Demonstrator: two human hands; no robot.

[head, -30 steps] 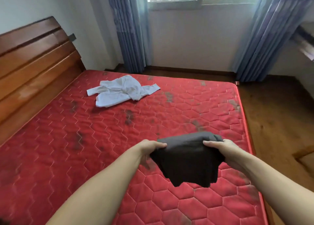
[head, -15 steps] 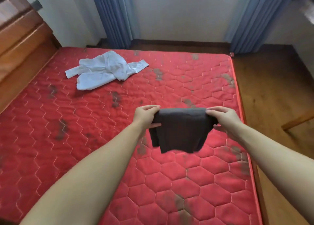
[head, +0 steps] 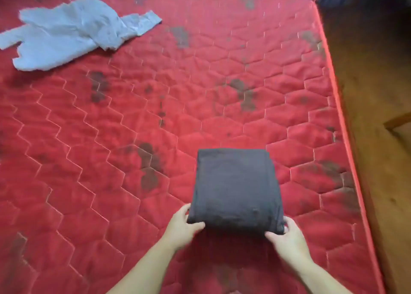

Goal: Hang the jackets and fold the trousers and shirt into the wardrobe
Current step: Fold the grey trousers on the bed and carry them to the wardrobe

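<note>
Dark grey folded trousers (head: 236,189), a neat cloth rectangle, lie flat on the red quilted mattress (head: 111,160). Left hand (head: 181,226) pinches the near-left corner, thumb on top; right hand (head: 287,238) pinches the near-right corner, fingers closed on the cloth. Fold looks finished; stowing not yet done.

Beyond the grip, far off to the left: crumpled white shirt (head: 66,33), unfolded, untouched.

No jackets, no wardrobe in view, so no container or contents to check. Judged about midway: shirt fold and both stowings remain.
</note>
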